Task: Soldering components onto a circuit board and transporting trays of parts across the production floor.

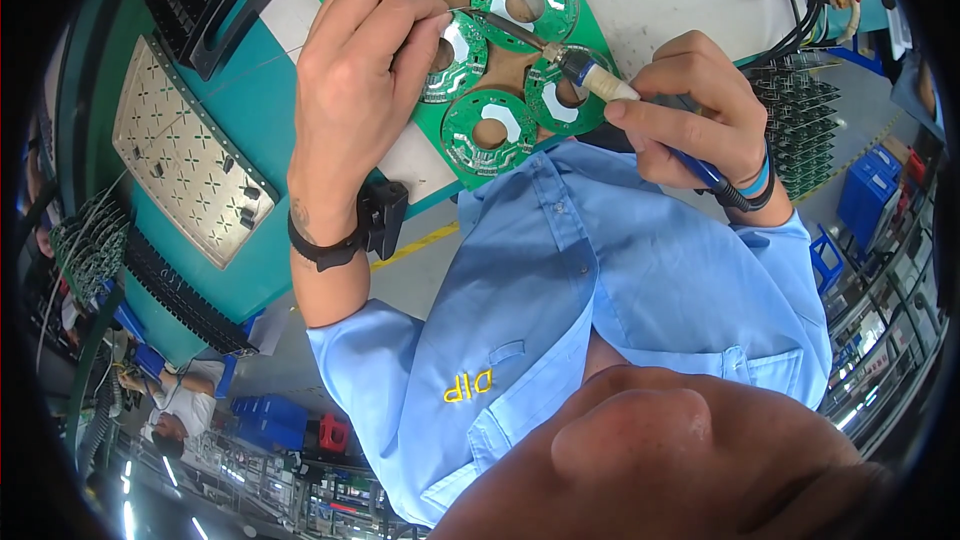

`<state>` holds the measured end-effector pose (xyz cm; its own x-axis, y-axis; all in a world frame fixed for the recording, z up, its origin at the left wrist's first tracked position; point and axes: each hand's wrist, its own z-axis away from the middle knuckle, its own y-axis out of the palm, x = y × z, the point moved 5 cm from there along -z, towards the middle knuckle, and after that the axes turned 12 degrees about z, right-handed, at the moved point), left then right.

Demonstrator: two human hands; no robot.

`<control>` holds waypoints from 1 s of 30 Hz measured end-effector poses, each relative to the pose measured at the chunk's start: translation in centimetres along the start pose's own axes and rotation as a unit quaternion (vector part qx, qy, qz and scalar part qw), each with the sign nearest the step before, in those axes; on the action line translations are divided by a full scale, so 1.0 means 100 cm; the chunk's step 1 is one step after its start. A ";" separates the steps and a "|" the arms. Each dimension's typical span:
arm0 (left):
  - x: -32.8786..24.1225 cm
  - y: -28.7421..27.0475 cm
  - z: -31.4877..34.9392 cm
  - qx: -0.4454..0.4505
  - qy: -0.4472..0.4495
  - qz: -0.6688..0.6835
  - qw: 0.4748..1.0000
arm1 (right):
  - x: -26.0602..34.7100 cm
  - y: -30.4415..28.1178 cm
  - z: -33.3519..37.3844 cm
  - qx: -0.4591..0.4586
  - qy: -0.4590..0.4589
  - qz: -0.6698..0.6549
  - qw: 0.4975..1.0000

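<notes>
Teal desk point(250, 90) fills the upper frame. Nearest, the right hand point(690, 105) is closed around a soldering iron point(590, 75), its long axis slanting up-left onto the green circuit panel point(500, 125); the left hand point(360, 50) pinches solder wire point(470, 12) toward the tip.

glossy green circuit panel point(500, 130), perforated metal plate point(185, 155)

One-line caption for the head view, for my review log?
Right hand holds a soldering iron to a green circuit board panel; left hand feeds thin wire.
</notes>
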<state>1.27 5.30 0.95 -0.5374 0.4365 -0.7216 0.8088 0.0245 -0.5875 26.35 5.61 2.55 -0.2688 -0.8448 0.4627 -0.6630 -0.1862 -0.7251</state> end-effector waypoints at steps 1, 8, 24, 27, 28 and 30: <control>0.000 0.000 0.000 0.002 0.000 0.001 1.000 | 0.000 0.000 0.000 -0.001 -0.001 0.000 1.000; 0.000 0.002 -0.001 0.009 -0.005 0.002 1.000 | 0.002 0.001 0.000 -0.007 -0.004 0.007 1.000; 0.001 -0.004 0.001 -0.009 0.012 -0.015 1.000 | 0.005 0.002 -0.003 -0.004 -0.008 0.012 1.000; 0.001 -0.005 0.002 -0.018 0.015 -0.030 0.999 | 0.006 0.002 -0.002 -0.004 -0.007 0.007 1.000; 0.002 -0.006 0.002 -0.025 0.000 -0.020 0.999 | 0.008 0.001 -0.002 -0.006 -0.006 0.003 1.000; 0.003 -0.008 0.002 -0.038 -0.031 -0.001 0.999 | 0.010 0.000 -0.001 -0.010 -0.005 -0.006 1.000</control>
<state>0.46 5.18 1.13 -0.5503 0.3796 -0.7437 0.8228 0.0951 -0.5603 26.02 4.87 3.06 -0.2527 -0.8479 0.4660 -0.6803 -0.1868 -0.7087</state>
